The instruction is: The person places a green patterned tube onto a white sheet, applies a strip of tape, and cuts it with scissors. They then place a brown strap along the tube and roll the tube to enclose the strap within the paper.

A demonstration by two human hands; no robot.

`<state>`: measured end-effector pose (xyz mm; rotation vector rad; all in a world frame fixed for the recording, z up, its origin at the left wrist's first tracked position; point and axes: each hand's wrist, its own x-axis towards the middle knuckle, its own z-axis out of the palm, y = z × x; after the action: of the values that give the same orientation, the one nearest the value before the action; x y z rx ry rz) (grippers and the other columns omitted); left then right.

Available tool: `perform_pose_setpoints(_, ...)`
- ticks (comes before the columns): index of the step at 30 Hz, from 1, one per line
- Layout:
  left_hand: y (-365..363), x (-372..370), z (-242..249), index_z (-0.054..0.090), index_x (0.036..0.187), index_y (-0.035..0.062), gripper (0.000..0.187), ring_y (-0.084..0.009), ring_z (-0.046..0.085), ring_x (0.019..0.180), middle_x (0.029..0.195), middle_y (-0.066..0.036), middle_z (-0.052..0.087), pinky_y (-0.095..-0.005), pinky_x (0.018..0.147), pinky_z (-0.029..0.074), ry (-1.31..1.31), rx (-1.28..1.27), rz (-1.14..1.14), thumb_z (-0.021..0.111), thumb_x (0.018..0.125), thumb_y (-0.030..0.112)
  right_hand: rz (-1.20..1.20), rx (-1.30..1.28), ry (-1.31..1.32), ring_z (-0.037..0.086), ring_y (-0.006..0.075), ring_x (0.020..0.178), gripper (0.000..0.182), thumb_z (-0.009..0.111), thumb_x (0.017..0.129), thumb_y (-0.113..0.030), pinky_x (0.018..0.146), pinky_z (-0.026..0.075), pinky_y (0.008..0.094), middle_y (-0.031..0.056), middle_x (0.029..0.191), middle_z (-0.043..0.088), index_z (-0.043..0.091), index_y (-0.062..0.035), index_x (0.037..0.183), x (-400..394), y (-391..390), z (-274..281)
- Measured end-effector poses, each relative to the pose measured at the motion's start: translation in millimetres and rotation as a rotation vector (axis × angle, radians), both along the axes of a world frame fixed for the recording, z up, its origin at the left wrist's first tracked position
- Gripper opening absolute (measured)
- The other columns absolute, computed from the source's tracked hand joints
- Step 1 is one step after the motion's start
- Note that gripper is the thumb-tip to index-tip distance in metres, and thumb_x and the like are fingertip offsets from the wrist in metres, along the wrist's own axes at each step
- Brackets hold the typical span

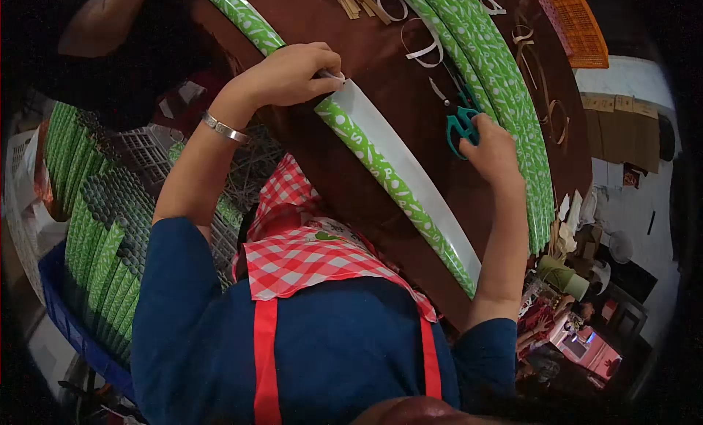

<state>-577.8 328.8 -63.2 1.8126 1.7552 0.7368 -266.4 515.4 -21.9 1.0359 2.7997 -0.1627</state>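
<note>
My left hand point(299, 75), with a bracelet at the wrist, is closed on a long green-and-white printed wrapper point(381, 170). Beyond the hand the wrapper is a narrow tube. On the near side it lies partly unrolled, its white inner face showing. A small white piece shows between thumb and fingers. In my right hand point(492, 150) are the teal handles of a pair of scissors point(463, 124), over the dark brown tabletop point(417, 124). The blades point away from me and look a little apart.
Long green printed tubes point(483, 66) lie along the table's right side, with curled strips point(426, 53) beside them. An orange basket point(575, 22) stands at the far right. A blue crate point(55, 286) full of green tubes is at left. Another person's arm point(99, 18) shows upper left.
</note>
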Motion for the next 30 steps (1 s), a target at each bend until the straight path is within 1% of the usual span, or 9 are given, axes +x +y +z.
perform_pose_setpoints(4, -3, -2, -5, 0.061, 0.097, -0.0004, 0.024, -0.0277, 0.06, 0.085, 0.093, -0.012, 0.059, -0.0373, 0.074, 0.048, -0.033, 0.013, -0.04, 0.061, 0.091, 0.022, 0.063, 0.074, 0.183, 0.058, 0.0388, 0.091, 0.035, 0.066, 0.075, -0.016, 0.078, 0.048, 0.0463, 0.0191, 0.096, 0.061, 0.055, -0.0005, 0.104, 4, 1, 12)
perform_pose_setpoints(9, 0, 0, 3, 0.06, 0.098, -0.0003, 0.027, -0.0251, 0.06, 0.081, 0.088, -0.012, 0.061, -0.0365, 0.072, 0.048, -0.041, -0.033, 0.026, 0.061, 0.092, 0.026, 0.172, 0.066, 0.156, 0.059, 0.0362, 0.092, 0.042, 0.075, 0.073, -0.021, 0.077, 0.048, 0.0456, 0.0164, 0.095, 0.06, 0.054, -0.0048, 0.106, -22, -7, 42)
perform_pose_setpoints(11, 2, 0, 6, 0.06, 0.098, -0.0002, 0.027, -0.0248, 0.061, 0.082, 0.088, -0.012, 0.061, -0.0362, 0.072, 0.048, -0.061, -0.032, 0.033, 0.061, 0.092, 0.026, 0.383, 0.089, 0.135, 0.059, 0.0341, 0.093, 0.045, 0.077, 0.072, -0.024, 0.078, 0.047, 0.0452, 0.015, 0.094, 0.06, 0.054, -0.0079, 0.107, -39, -7, 48)
perform_pose_setpoints(12, 2, 0, 6, 0.06, 0.098, -0.0001, 0.027, -0.0246, 0.061, 0.082, 0.088, -0.012, 0.061, -0.036, 0.072, 0.048, -0.08, -0.032, 0.038, 0.06, 0.092, 0.027, 0.386, 0.088, 0.135, 0.059, 0.0341, 0.093, 0.045, 0.077, 0.072, -0.024, 0.078, 0.047, 0.0452, 0.015, 0.094, 0.06, 0.054, -0.0079, 0.107, -49, -9, 54)
perform_pose_setpoints(14, 1, 1, 5, 0.06, 0.098, 0.0001, 0.027, -0.0246, 0.061, 0.083, 0.089, -0.012, 0.061, -0.0358, 0.072, 0.048, -0.078, -0.029, 0.051, 0.061, 0.092, 0.026, 0.499, 0.171, -0.044, 0.059, 0.0318, 0.096, 0.048, 0.078, 0.071, -0.027, 0.082, 0.046, 0.0453, 0.0127, 0.096, 0.061, 0.055, -0.0098, 0.11, -69, -14, 66)
perform_pose_setpoints(17, -1, 3, 0, 0.06, 0.099, 0.0004, 0.025, -0.0246, 0.062, 0.085, 0.091, -0.012, 0.061, -0.0356, 0.074, 0.049, -0.087, -0.002, 0.076, 0.062, 0.091, 0.024, 0.569, 0.295, -0.087, 0.057, 0.0297, 0.097, 0.053, 0.078, 0.066, -0.033, 0.086, 0.042, 0.0434, 0.0105, 0.094, 0.059, 0.056, -0.0095, 0.108, -93, -18, 71)
perform_pose_setpoints(20, -4, 3, -9, 0.06, 0.1, 0.0005, 0.024, -0.0244, 0.062, 0.087, 0.093, -0.012, 0.061, -0.0353, 0.076, 0.05, -0.101, 0.051, 0.088, 0.064, 0.09, 0.022, 0.636, 0.273, -0.156, 0.056, 0.0302, 0.097, 0.052, 0.078, 0.065, -0.034, 0.086, 0.042, 0.0435, 0.0103, 0.093, 0.058, 0.057, -0.0096, 0.107, -113, -13, 72)
perform_pose_setpoints(24, -7, 5, -12, 0.06, 0.102, 0.0004, 0.024, -0.0235, 0.061, 0.089, 0.095, -0.011, 0.061, -0.0343, 0.077, 0.05, -0.132, 0.07, 0.113, 0.064, 0.089, 0.02, 0.658, 0.206, -0.253, 0.057, 0.0286, 0.099, 0.047, 0.076, 0.066, -0.027, 0.088, 0.041, 0.0431, 0.0097, 0.095, 0.059, 0.058, -0.0099, 0.107, -136, -14, 72)
perform_pose_setpoints(30, -8, 5, -13, 0.059, 0.102, 0.0003, 0.022, -0.0219, 0.061, 0.088, 0.095, -0.01, 0.06, -0.0333, 0.077, 0.049, -0.165, 0.077, 0.113, 0.063, 0.09, 0.018, 0.704, 0.21, -0.332, 0.057, 0.0274, 0.106, 0.052, 0.077, 0.066, -0.023, 0.092, 0.041, 0.0417, 0.0086, 0.102, 0.061, 0.059, -0.0113, 0.113, -158, -20, 71)
